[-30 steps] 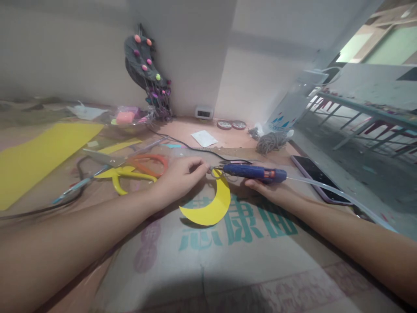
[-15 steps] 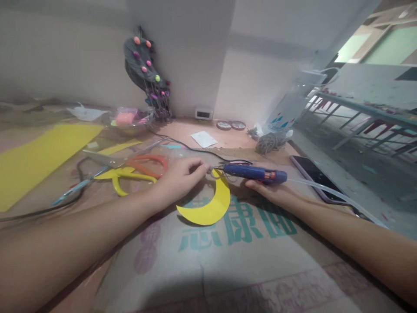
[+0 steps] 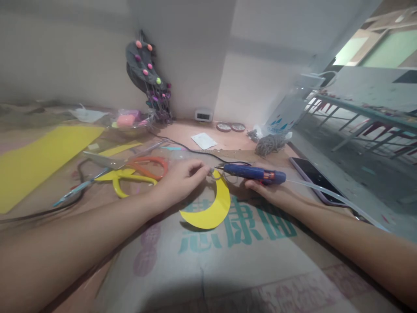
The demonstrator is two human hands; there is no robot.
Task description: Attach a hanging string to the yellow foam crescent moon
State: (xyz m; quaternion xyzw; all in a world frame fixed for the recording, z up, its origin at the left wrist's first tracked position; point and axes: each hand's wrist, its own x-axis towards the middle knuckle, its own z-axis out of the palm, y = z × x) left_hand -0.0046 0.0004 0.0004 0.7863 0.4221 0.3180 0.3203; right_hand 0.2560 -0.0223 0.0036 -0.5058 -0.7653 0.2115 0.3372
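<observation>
The yellow crescent (image 3: pixel 220 208), its left tip shifted slightly right since half a second ago, sits above turquoise lettering (image 3: pixel 240 227) (康 is legible); left hand (image 3: pixel 182 179) pinches grey yarn (image 3: pixel 215 176) beside its far end, right hand (image 3: pixel 271 193) grips the blue glue gun (image 3: pixel 246 171).

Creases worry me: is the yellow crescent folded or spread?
Spread: the crescent shows its long curve, with no fold visible.

This looks like a craft workspace: glue gun (image 3: pixel 249 172), scissors (image 3: pixel 123 164), yarn (image 3: pixel 271 144), yellow sheet (image 3: pixel 48 152).
</observation>
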